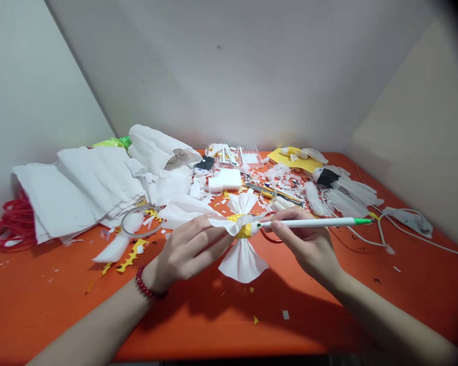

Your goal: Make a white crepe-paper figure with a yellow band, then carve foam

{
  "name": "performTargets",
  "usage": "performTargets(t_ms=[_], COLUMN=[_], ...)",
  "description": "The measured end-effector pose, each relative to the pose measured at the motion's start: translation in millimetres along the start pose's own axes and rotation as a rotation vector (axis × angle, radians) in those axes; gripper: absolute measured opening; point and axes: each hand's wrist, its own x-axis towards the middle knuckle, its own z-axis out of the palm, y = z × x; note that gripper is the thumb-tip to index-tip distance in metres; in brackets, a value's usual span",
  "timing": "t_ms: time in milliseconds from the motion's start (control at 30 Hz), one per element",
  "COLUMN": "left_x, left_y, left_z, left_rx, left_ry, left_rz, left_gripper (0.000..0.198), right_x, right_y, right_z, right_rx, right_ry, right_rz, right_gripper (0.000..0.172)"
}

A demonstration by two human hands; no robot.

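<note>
The left hand (187,247) slants inward, its fingers closed on the white-and-yellow paper craft (245,232) jutting beyond their tips. The right hand's (311,249) fingers pinch a green-ended marker (316,222) nearly level, tip at the craft's white end. Below both hands' fingers, orange tabletop (198,325) with few scraps (286,314) reaches its near edge.

Lone view from head height, facing forward and down; hands (193,246) near, orange table (198,325) beneath, wall (232,76) beyond.
</note>
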Motion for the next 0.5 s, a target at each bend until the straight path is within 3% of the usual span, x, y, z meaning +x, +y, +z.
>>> performTargets(t_ms=[500], left_x=[4.9], left_y=[2.8], left_z=[-1.7], left_rx=[-0.012], left_ry=[-0.035], left_rz=[-0.024], left_gripper=[0.018], right_x=[1.0], right_y=[0.2], right_z=[0.4], right_rx=[0.012], right_ry=[-0.010], right_rz=[0.026], right_gripper=[0.016])
